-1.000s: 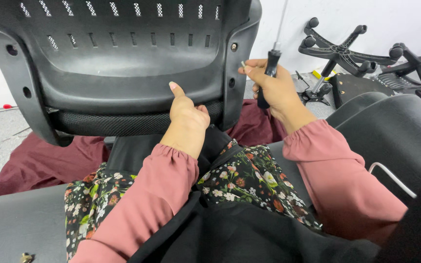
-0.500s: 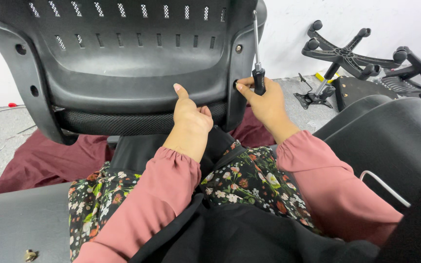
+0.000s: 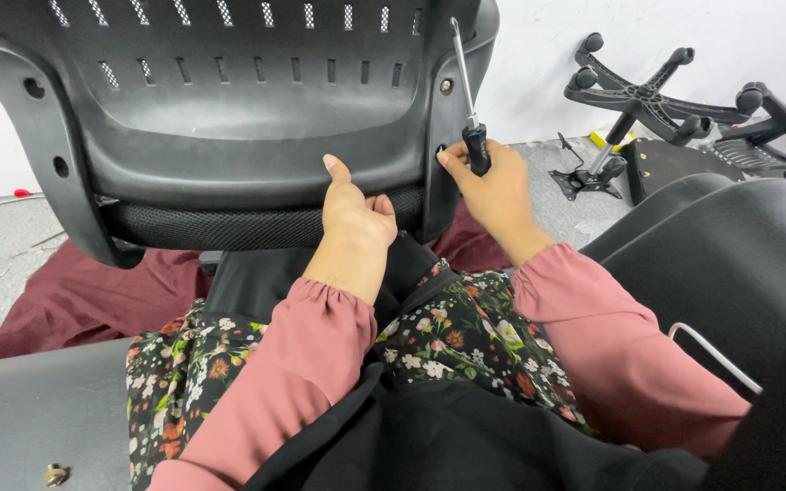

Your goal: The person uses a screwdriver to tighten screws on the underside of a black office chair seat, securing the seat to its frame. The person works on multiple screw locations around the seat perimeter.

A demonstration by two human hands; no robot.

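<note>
A black plastic chair backrest (image 3: pixel 229 109) with slotted vents stands upright in front of me, resting across my lap. My left hand (image 3: pixel 357 214) holds its lower edge, thumb up against the plastic shell. My right hand (image 3: pixel 493 186) grips a screwdriver (image 3: pixel 470 118) with a black handle, its metal shaft pointing up along the backrest's right side. The fingertips of that hand touch a hole in the right side frame, below a fitted screw (image 3: pixel 446 86).
Two black five-star chair bases (image 3: pixel 648 95) lie upturned at the right by the white wall. A black seat cushion (image 3: pixel 730 245) sits at my right. A maroon cloth (image 3: pixel 75 291) covers the floor. A small metal fitting (image 3: pixel 55 474) lies at bottom left.
My right hand has swung the screwdriver from pointing down to pointing up and moved in to the backrest's right side. The left hand has stayed on the lower edge.
</note>
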